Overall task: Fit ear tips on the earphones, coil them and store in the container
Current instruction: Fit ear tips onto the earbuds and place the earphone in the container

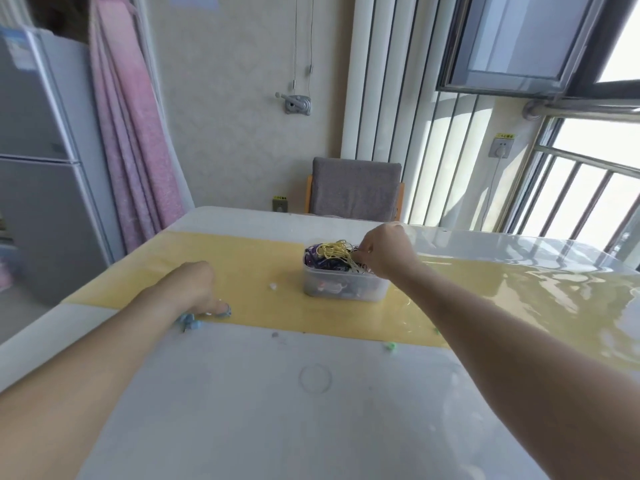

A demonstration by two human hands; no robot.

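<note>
Reaching into the earphone tub

The right hand [384, 252] pinched tangled yellow earphone cable [334, 250] in the clear plastic container [343, 284]; lifting slowly should avoid snags. The left hand [199, 289] fingers' state was unclear.

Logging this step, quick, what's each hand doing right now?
Left hand: fingers curled down on the table by small blue pieces; grip cannot be told.
Right hand: over the container, pinching the yellow earphone cable.
</note>
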